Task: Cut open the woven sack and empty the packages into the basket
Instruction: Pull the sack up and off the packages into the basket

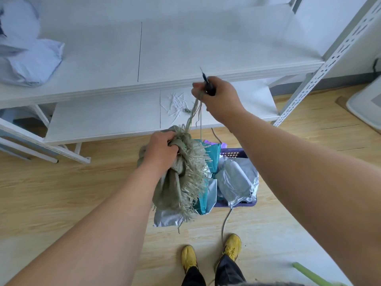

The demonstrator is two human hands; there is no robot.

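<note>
My arms are bare to past the elbow, with no sleeves, rings or watch on them. I wear yellow shoes (pixel 212 252) with laces, and dark black trousers (pixel 214 275) reaching my ankles.

A white metal shelf unit (pixel 185 58) with a perforated upright (pixel 329 58) stands on a pale wood-grain floor (pixel 61 193) under soft, even light, a lower shelf (pixel 103 118) beneath.
</note>
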